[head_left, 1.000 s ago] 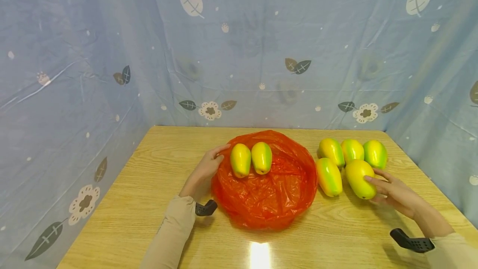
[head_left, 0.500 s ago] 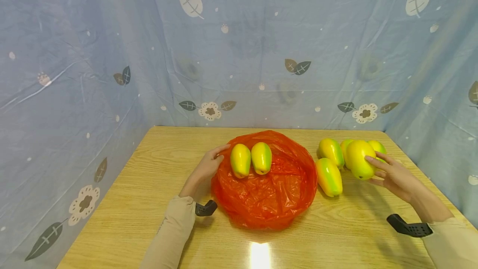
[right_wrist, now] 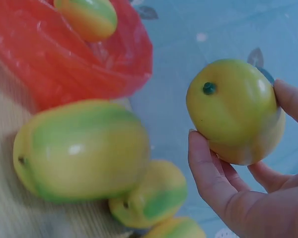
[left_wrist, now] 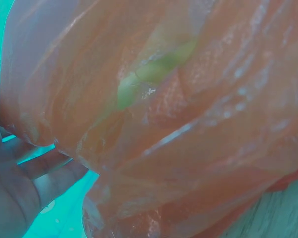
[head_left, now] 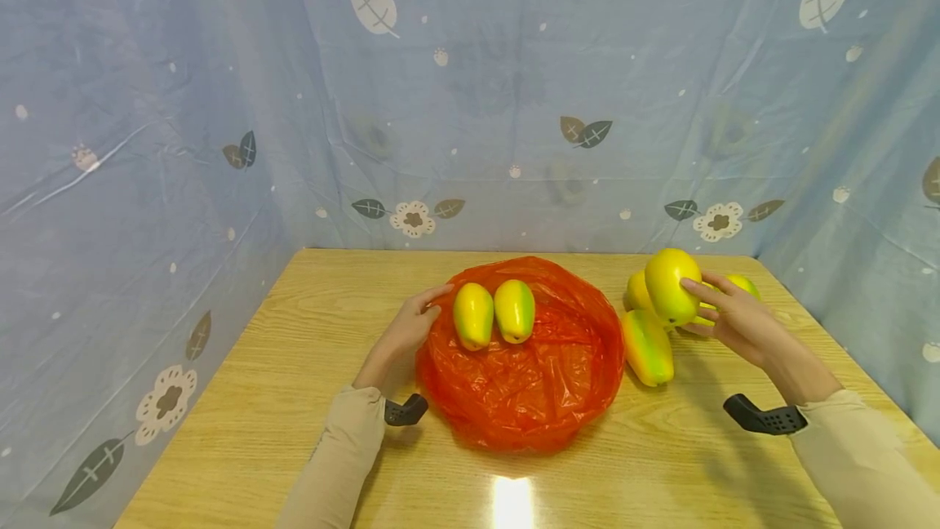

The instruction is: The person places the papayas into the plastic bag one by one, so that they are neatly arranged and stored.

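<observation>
My right hand (head_left: 723,317) grips a yellow-green mango (head_left: 670,286), lifted above the table at the right; in the right wrist view the held mango (right_wrist: 234,110) sits between thumb and fingers (right_wrist: 208,171). Below it lie other mangoes (head_left: 646,347) (right_wrist: 82,148) on the wood. An orange plastic bag (head_left: 525,357) lies spread in the middle with two mangoes (head_left: 473,314) (head_left: 515,309) on it. My left hand (head_left: 407,329) holds the bag's left edge; the left wrist view is filled by the orange bag (left_wrist: 188,124) with fingers (left_wrist: 35,173) beneath it.
The wooden table (head_left: 294,398) is walled on three sides by a blue leaf-patterned cloth (head_left: 470,104). A bright light reflection (head_left: 510,500) sits near the front edge. Bare wood shows at the left and front.
My right hand has lifted the mango off the table and carried it up and leftward, over the other mangoes. The left hand and bag have stayed put.
</observation>
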Motion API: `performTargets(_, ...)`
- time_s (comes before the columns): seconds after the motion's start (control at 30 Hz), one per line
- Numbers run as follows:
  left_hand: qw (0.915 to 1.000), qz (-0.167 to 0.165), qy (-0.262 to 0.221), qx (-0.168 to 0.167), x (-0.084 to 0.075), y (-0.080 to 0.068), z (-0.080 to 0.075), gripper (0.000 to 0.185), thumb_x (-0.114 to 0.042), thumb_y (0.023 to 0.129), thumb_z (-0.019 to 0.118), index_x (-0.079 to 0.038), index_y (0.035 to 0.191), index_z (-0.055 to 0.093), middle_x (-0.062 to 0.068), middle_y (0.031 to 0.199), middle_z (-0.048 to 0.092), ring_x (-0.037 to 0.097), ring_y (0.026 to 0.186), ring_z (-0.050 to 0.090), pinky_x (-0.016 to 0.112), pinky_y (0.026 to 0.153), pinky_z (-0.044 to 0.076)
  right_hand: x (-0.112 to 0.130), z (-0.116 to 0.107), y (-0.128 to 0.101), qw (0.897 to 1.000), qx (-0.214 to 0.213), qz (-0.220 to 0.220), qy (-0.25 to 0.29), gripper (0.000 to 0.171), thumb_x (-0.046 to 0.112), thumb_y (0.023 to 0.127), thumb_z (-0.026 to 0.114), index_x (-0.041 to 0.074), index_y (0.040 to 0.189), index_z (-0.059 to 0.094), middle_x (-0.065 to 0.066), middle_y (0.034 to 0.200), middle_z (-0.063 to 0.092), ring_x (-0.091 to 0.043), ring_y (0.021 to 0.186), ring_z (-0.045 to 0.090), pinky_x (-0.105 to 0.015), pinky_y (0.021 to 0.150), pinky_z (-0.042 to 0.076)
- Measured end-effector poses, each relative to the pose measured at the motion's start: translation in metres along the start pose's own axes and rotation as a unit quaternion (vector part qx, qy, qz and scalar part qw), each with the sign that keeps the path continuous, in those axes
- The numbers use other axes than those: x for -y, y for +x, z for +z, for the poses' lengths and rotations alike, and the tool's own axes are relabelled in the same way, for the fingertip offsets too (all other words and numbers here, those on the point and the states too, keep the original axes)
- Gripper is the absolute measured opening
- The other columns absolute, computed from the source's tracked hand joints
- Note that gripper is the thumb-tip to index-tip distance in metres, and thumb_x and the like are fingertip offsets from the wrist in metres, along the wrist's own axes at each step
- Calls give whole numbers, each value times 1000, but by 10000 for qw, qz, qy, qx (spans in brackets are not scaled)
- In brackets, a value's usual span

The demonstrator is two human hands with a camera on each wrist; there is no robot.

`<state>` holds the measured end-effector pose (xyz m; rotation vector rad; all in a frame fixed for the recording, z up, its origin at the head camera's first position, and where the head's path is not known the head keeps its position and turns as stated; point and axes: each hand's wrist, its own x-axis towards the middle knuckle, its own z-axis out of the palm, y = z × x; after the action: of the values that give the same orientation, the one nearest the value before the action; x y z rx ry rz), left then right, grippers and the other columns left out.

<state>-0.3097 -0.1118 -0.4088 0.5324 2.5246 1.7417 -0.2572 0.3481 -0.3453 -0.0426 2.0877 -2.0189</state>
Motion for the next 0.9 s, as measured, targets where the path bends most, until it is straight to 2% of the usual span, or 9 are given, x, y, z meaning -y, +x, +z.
performTargets(0.1,10000,8,8,-4,1,0,-1,42,5,96,39,1,137,48,21,144,39,34,136,30,47,110,25,4,11,5,9999,40,2,-154,84,34,101,45,4,149,-18,-20,147,6,-40,132,23,-30,87,51)
performTargets(0.17,10000,-44,-16,15,1,0,-1,42,4,97,39,0,138,47,20,145,39,34,136,29,46,110,25,7,18,8,9998,68,13,-177,85,35,100,45,5,148,-18,-21,149,2,-45,136,8,-28,85,51)
performTargets(0.2,10000,-67,-29,24,1,0,-1,42,4,97,39,0,138,47,20,145,39,34,136,29,46,110,25,8,21,9,9998,79,12,-159,85,36,100,45,5,149,-18,-22,149,2,-45,137,7,-28,84,52)
performTargets(0.33,9998,-128,-97,65,1,0,-1,42,2,98,38,-2,139,47,18,147,37,32,137,28,46,110,25,12,34,15,9998,99,37,-146,86,37,99,48,6,150,-14,-21,147,10,-43,135,15,-29,86,51)
performTargets(0.47,9999,-70,-118,79,0,0,-2,42,3,98,38,-2,139,47,19,146,37,33,137,28,47,110,26,15,47,22,9994,126,68,-315,86,39,99,48,7,151,-12,-20,147,15,-37,128,29,-31,89,50)
performTargets(0.6,9998,-104,-135,36,0,0,-1,42,4,97,39,-1,138,47,19,146,37,34,137,28,47,110,25,16,60,28,9985,240,-33,-492,82,38,100,46,4,151,-8,-21,144,21,-27,116,44,-38,93,48)
performTargets(0.7,9992,-278,-281,22,-1,-1,-1,43,2,98,38,-4,139,48,17,147,37,32,137,28,47,110,25,16,70,33,9983,350,-118,-456,79,35,100,47,3,151,-4,-20,137,30,-21,105,53,-45,95,46)
performTargets(0.8,9988,-315,-364,38,0,-1,-1,43,3,98,38,-5,139,47,16,147,37,32,137,28,48,109,26,14,80,38,9984,432,-127,-353,78,33,100,49,2,152,-2,-17,129,38,-17,98,58,-42,92,49)
performTargets(0.9,9994,-193,-291,45,1,-1,0,43,4,97,39,-3,139,47,18,146,38,33,137,28,48,109,26,11,89,42,9986,455,-29,-282,81,33,99,51,2,151,-3,-16,126,42,-15,97,59,-36,88,51)
